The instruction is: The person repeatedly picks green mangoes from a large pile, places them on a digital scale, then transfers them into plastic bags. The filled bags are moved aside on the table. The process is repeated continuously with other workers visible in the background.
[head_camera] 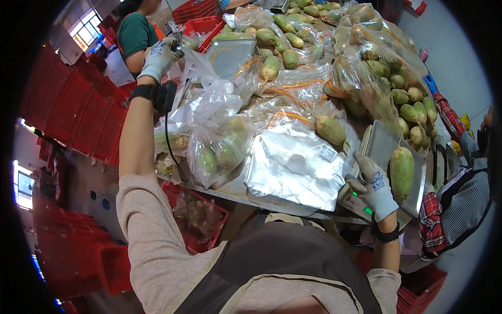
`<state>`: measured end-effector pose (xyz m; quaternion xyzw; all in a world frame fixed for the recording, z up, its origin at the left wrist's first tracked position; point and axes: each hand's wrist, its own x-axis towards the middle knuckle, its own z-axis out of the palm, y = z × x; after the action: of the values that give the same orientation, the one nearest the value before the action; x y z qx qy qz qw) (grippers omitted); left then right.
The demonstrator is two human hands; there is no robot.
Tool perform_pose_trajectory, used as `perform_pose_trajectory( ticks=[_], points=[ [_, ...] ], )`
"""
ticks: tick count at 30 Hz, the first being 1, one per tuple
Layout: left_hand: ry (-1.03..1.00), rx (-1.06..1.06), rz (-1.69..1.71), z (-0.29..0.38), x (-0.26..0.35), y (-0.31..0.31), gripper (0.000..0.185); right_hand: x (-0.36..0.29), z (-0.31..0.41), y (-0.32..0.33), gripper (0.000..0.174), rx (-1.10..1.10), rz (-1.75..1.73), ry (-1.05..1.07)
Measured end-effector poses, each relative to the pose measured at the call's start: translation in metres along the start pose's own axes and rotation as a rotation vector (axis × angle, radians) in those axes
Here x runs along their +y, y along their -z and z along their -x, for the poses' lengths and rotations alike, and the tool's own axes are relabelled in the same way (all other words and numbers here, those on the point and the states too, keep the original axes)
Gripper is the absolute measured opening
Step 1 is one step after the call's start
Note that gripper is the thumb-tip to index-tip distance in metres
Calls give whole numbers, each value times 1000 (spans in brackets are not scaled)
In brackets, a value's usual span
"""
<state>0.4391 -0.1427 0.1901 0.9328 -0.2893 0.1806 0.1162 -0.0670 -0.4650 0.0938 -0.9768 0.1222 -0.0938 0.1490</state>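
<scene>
My left hand (160, 59), in a white work glove, is raised at the upper left beside a red crate. Clear plastic film meets its curled fingers; whether they grip it cannot be made out. My right hand (372, 184), also gloved, hovers at the near edge of a digital scale (419, 184), its thumb and fingers apart. A green radish (402, 170) lies on the scale's metal pan. Left of that hand is a flat stack of clear plastic bags (294, 168) with a printed label. A knotted-looking clear bag of radishes (223, 153) rests further left.
Loose radishes (270, 68) and large plastic sacks of radishes (364, 78) crowd the table's far side. Another metal pan (231, 55) sits upper left. Below the table edge is a red crate (200, 219). A co-worker (139, 33) stands upper left, another (459, 204) at right.
</scene>
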Motion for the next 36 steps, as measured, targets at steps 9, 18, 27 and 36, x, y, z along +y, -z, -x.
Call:
perform_pose_trajectory(
  ticks=[9, 18, 27, 36],
  points=[
    [-413, 140, -19, 162, 97, -38, 21, -82, -80, -63, 63, -521, -853, -116],
    [422, -543, 1141, 243, 146, -59, 28, -114, -140, -182, 15, -687, -1683, -494],
    [-538, -501, 259, 120, 99, -187, 32, -133, -137, -188, 36, -474, -967, -201],
    [-378, -692, 52, 134, 17, -280, 55, -16, -85, -43, 23, 116, -1297, -198]
  ],
)
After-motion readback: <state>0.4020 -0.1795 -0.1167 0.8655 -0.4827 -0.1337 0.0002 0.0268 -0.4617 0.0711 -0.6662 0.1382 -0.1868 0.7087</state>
